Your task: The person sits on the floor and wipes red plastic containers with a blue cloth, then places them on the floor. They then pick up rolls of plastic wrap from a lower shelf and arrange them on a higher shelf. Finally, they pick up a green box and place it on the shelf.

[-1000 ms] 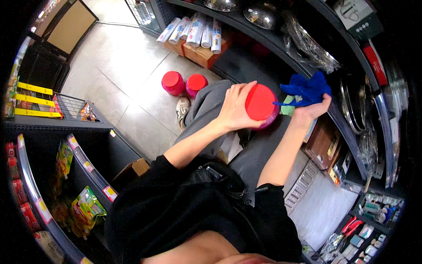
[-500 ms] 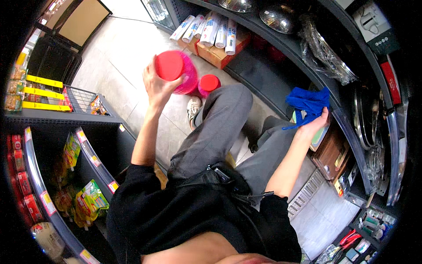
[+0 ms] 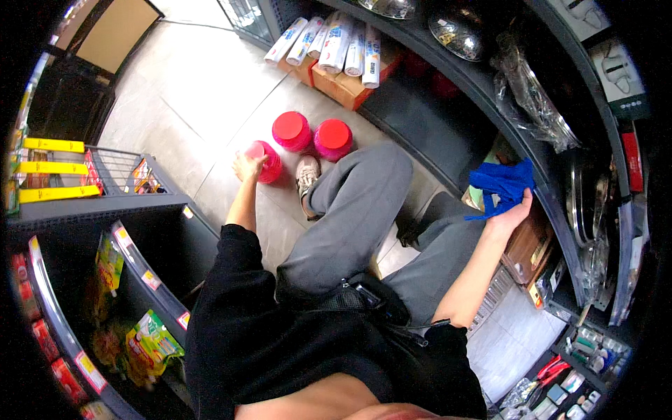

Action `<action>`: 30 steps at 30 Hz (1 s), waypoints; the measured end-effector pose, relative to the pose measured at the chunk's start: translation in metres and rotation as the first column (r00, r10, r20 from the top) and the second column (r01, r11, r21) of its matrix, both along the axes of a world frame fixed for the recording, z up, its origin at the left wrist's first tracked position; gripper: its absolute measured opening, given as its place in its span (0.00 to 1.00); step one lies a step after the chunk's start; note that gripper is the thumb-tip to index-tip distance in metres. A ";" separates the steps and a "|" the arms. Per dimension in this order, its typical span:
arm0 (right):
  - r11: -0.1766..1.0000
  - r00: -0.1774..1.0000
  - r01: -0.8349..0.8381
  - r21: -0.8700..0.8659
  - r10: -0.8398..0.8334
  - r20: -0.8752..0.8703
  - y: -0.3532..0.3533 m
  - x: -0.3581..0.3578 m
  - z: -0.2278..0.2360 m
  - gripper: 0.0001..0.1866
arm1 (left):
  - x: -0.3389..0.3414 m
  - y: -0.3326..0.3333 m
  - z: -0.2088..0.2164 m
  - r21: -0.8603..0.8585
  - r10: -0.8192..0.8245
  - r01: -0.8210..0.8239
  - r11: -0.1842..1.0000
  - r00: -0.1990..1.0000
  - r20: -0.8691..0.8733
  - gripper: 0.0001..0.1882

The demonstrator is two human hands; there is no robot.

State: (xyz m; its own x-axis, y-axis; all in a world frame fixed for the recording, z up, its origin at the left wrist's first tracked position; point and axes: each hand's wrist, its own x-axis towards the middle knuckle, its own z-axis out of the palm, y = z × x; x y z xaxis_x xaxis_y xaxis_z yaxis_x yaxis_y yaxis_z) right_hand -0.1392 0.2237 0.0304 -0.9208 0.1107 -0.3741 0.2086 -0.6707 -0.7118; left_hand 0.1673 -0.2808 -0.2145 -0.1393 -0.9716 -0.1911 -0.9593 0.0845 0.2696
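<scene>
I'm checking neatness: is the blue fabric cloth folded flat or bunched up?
Bunched up: the blue fabric cloth hangs in loose, crumpled folds from the person's right hand.

Pale grey floor tiles point(image 3: 189, 115) run up to the long dark shelving point(image 3: 413, 108), and a white glare point(image 3: 192, 52) washes over them near its far end. Across the aisle from that shelving I see a black shelf unit point(image 3: 105, 206) with clear label rails point(image 3: 138, 257) and, farther along, a tan panel point(image 3: 120, 31) framed in black.

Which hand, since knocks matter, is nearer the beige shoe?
Left: the left hand grips a jar just left of the shoe; the right hand holds a cloth far right of it.
</scene>
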 end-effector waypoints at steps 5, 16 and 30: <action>0.996 0.997 -0.070 0.056 0.069 0.022 -0.021 0.004 0.003 0.22 | 0.010 0.021 -0.042 -0.030 0.099 -0.097 0.995 0.990 0.097 0.62; 0.995 0.986 -0.069 0.071 0.057 0.157 -0.019 0.011 0.029 0.22 | -0.149 0.062 0.072 -0.213 -0.651 0.638 0.740 0.602 -0.462 0.30; 0.995 0.957 0.007 0.104 -0.037 0.288 0.061 0.045 0.043 0.22 | -0.530 0.232 0.037 -0.446 -0.935 0.884 -0.140 0.030 0.354 0.25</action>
